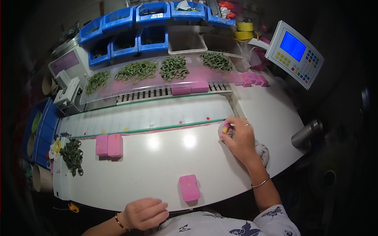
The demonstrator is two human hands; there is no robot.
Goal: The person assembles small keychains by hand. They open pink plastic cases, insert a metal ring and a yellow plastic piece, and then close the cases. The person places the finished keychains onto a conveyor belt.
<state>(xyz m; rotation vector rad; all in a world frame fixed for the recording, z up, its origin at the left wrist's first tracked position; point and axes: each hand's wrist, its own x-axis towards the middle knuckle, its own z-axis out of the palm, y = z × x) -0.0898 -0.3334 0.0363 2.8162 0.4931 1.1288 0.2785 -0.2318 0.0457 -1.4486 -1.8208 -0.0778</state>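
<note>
My right hand (241, 141) is over the right half of the white table, thumb and fingers closed in a pinch. Between them is a small pink and yellow piece (225, 129), too small to name. A pale crumpled cloth or glove (263, 152) lies partly under my wrist. My left hand (145, 213) hangs at the table's front edge, fingers loosely bent and slightly apart, with nothing seen in it. Nearest to it on the table is a pink rectangular box (189, 187) with a small yellow mark. Two more pink boxes (115, 146) stand side by side farther left.
Green rings (72, 156) are heaped at the left; more piles (175, 67) lie on a clear shelf. A belt with a green edge (153, 112) crosses the table. Blue bins (153, 41) stand behind. At right are a control panel (295, 53) and a metal cup (307, 134).
</note>
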